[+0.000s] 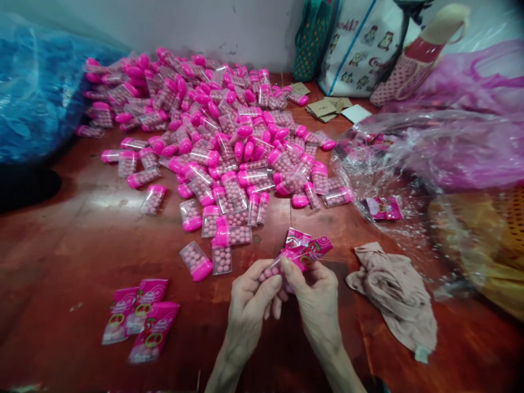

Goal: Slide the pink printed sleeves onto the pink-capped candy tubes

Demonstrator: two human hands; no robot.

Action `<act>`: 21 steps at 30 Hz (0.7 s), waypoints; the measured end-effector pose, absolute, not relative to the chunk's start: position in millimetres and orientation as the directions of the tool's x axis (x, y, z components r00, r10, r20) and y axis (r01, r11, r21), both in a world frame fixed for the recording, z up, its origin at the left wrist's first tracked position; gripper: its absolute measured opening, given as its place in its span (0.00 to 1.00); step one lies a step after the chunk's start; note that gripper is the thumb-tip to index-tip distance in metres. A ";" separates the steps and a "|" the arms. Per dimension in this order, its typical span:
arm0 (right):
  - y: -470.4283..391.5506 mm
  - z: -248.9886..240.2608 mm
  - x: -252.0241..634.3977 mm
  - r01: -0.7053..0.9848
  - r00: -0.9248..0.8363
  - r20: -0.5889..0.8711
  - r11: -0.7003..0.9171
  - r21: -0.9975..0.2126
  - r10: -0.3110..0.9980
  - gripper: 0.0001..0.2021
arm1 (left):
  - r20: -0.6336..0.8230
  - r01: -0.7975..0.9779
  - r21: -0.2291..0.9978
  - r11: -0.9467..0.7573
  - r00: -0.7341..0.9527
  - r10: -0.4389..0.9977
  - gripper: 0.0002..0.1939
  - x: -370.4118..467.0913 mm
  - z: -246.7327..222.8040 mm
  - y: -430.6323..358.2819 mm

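Observation:
My left hand (248, 305) is closed on a small clear candy box (269, 269) full of pink beads. My right hand (317, 300) pinches a printed pink sachet (313, 251) at the box's far end; whether the box's tip is inside it, I cannot tell. Right behind the fingers, another pink sachet (297, 237) shows in part. At the lower left, three plump pink sachets (153, 334) lie overlapping on the reddish-brown wooden surface (73, 262). Beyond my hands spreads a big heap of pink-capped candy boxes (229, 185), with a loose one (195, 261) near my left hand.
A crumpled beige cloth (401, 295) lies to the right. Behind it, a clear plastic bag (380, 164) holds pink sachets. A blue plastic bag (33, 93) fills the far left. Cardboard pieces (327, 108) and a white printed bag (360, 49) are by the wall.

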State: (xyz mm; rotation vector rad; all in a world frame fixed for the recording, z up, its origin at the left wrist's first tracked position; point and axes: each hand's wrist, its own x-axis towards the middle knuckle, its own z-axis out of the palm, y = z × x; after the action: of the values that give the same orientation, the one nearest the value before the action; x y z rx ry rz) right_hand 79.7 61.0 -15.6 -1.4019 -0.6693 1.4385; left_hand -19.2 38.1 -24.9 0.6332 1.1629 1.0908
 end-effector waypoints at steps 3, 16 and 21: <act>63.6 -10.7 84.4 -0.392 0.051 -0.426 -0.374 -0.840 0.903 0.08 | -0.396 -0.277 0.878 0.389 0.035 0.918 0.10 -17.4 -17.7 40.5; 57.9 -12.0 76.7 -0.327 0.074 -0.535 -0.487 -0.810 0.842 0.12 | -0.411 -0.304 0.868 0.394 0.009 0.912 0.12 2.2 -18.0 31.5; 59.7 -6.6 80.6 -0.277 0.021 -0.513 -0.488 -0.828 0.858 0.16 | -0.479 -0.542 0.740 0.399 -0.008 0.878 0.11 7.9 -18.0 38.5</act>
State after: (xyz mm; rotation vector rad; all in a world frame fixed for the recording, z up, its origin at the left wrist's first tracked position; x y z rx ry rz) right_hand 80.6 59.7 -6.6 -1.4084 -0.6385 1.6194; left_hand 7.9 38.5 -18.0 0.3891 1.0842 1.1662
